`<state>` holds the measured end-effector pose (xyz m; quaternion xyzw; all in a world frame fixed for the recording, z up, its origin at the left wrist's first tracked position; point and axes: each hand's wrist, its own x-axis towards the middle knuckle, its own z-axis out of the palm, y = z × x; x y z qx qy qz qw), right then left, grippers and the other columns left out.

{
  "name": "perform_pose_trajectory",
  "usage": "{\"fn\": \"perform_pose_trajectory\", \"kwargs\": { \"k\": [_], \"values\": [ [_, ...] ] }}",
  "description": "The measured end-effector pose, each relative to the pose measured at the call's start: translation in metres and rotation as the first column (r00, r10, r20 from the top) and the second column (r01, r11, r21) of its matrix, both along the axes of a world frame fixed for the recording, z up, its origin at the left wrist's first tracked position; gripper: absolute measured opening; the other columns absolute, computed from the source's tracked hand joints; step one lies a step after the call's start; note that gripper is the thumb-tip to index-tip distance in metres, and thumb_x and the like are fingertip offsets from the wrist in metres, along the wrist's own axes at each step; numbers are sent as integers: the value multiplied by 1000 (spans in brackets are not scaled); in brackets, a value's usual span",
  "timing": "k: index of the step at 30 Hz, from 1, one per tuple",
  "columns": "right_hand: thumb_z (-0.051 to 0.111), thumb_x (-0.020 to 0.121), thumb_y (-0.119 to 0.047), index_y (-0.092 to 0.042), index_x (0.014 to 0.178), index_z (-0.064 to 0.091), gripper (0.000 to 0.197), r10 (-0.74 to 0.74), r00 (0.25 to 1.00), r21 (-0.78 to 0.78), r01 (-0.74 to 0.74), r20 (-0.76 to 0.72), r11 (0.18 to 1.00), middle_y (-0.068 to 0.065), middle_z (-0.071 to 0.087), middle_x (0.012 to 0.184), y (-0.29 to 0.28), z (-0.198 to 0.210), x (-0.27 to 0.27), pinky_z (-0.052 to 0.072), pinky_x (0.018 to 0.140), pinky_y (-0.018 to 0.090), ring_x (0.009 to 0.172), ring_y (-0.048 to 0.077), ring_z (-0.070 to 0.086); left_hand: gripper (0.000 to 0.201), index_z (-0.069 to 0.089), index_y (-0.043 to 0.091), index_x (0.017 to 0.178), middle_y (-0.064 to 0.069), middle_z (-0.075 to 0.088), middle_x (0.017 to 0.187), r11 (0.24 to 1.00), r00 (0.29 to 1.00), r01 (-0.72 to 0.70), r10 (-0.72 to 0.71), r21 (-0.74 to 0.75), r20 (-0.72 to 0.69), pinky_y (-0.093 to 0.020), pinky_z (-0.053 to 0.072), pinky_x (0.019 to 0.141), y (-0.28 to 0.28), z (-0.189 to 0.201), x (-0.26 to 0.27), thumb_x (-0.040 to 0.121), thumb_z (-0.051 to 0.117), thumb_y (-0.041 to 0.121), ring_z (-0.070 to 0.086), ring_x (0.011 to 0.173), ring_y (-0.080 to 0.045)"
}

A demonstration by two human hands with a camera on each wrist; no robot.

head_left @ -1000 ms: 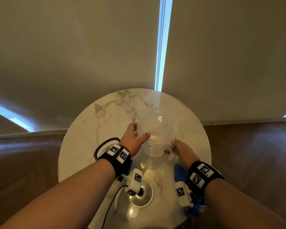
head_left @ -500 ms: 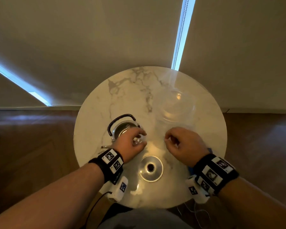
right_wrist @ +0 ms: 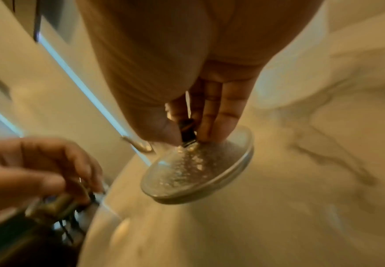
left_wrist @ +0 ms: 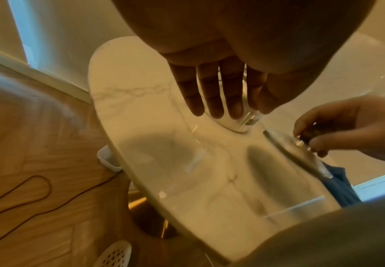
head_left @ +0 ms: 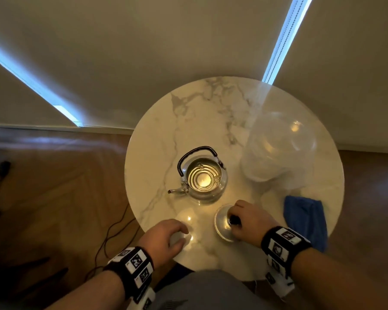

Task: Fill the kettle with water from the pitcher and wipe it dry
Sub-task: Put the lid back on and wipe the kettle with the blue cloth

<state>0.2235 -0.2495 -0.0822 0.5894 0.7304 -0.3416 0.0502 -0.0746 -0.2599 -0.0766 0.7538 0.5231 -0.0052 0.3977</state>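
Note:
The steel kettle (head_left: 202, 177) stands open in the middle of the round marble table (head_left: 157, 139), water showing inside, its black handle tipped back. To its right stands the clear plastic pitcher (head_left: 278, 151), with no hand on it. My right hand (head_left: 233, 218) pinches the black knob (right_wrist: 188, 130) of the kettle lid (right_wrist: 198, 168), which is tilted just above the table in front of the kettle. My left hand (head_left: 182, 233) hovers over the front edge with loose fingers (left_wrist: 214, 101) and holds nothing. A blue cloth (head_left: 305, 220) lies at the right edge.
A dark cable (head_left: 112, 233) runs over the wooden floor left of the table. A wall with closed blinds stands just behind the table. A white perforated object (left_wrist: 113, 254) lies on the floor under the left hand.
Both hands have left the pitcher, which now stands at the right. My right hand has come back to the lid and taken its knob. My left hand drew back from the kettle to the front edge.

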Motion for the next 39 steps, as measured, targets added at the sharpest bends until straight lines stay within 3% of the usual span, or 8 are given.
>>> {"fn": "perform_pose_trajectory", "kwargs": {
  "k": [4,6,10,13,17,25,32,39],
  "values": [
    [62,78,-47,-34,103,67,29,-125,978,112,145,-169,983,-16,56,100,16,44,-12,49,75,21,86,5,55,33,50,46,112,27,52,117,992,999,-14,10,125,35,-21,43,98,29,11,-5,80,59,45,43,115,8],
    [66,82,-41,-32,106,67,26,-165,964,188,206,-209,960,-15,55,101,34,58,-27,49,76,20,88,5,55,47,46,45,121,24,48,125,977,999,-35,28,212,34,-22,42,99,48,19,-2,77,61,48,40,120,3],
    [68,85,-35,-32,111,68,26,-291,942,247,326,-170,912,-12,56,107,77,54,-56,55,78,31,90,12,60,73,43,34,131,11,39,138,928,998,-52,41,369,38,-24,36,104,94,25,9,66,69,54,35,129,-10],
    [66,88,-34,-29,113,70,26,-352,931,225,364,-96,904,-6,59,112,95,45,-74,55,81,36,94,19,63,82,40,34,132,6,31,146,930,999,-34,19,366,47,-33,38,107,125,23,18,60,70,57,28,136,-19],
    [65,91,-31,-23,116,72,26,-351,936,238,349,-36,906,0,60,113,104,40,-89,54,81,36,96,23,63,85,40,33,133,1,26,151,935,997,74,-66,347,-35,-43,41,107,148,11,27,59,62,68,22,141,-23],
    [63,93,-27,-25,115,72,24,-363,931,191,360,-19,913,-1,61,115,109,38,-92,49,84,32,101,21,62,87,34,35,137,9,16,154,951,994,113,-107,286,-38,-42,45,102,154,-4,26,63,66,66,31,135,-20],
    [65,90,-23,-23,110,71,22,-376,926,188,375,-30,908,-1,63,112,110,36,-93,48,81,30,99,22,62,74,45,36,123,14,19,147,968,997,67,-58,242,-42,-43,54,85,154,-2,34,57,62,65,49,115,-21],
    [64,93,-25,-23,119,69,26,-422,906,203,419,-27,885,0,62,121,103,36,-96,38,78,25,105,22,61,75,46,34,123,12,25,144,969,998,61,-65,240,6,-43,53,87,155,-4,33,56,70,58,49,116,-22]
  ]
}}
